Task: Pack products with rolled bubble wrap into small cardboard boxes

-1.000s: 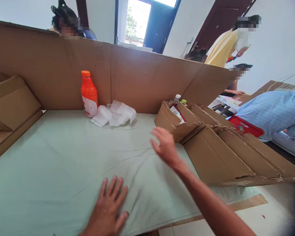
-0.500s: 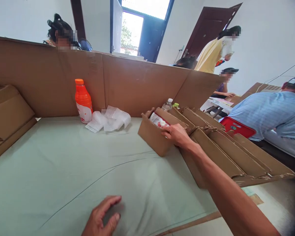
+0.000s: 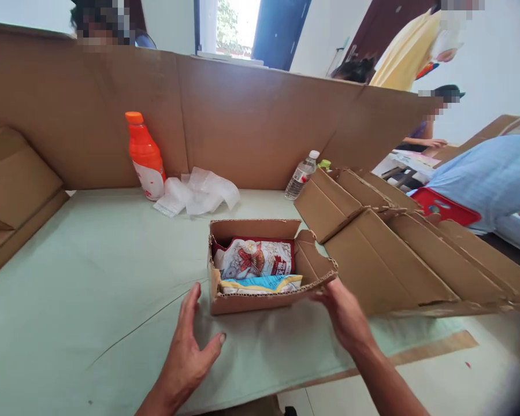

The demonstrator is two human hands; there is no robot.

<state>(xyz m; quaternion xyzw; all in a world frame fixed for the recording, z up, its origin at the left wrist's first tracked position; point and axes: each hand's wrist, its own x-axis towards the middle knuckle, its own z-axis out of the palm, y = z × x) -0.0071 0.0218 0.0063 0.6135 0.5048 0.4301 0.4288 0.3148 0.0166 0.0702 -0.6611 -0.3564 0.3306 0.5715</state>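
One small cardboard box [image 3: 260, 303] is kept above the middle of the green-covered table [image 3: 91, 277], between the left hand [image 3: 186, 352] and the right hand [image 3: 346, 315]; whether its base is fully rested cannot be told. Its uncovered top is turned upward, presumably so that its contents can be seen and reached. Inside, a red and white packet [image 3: 255, 257] is laid toward the far side and a blue and yellow packet [image 3: 260, 284] is tucked along the near side; both seem to be kept together by the cardboard walls.

The right hand is brought in from the near right to the box's near right corner. Its fingertips are blurred and partly hidden there, so how firmly the corner is gripped cannot be told. The left hand is held just beside the near left corner, apart from the box, with thumb and fingers spread, a pose suited to steadying that side. An orange bottle [image 3: 145, 156] is stood farther left, probably for clearance.
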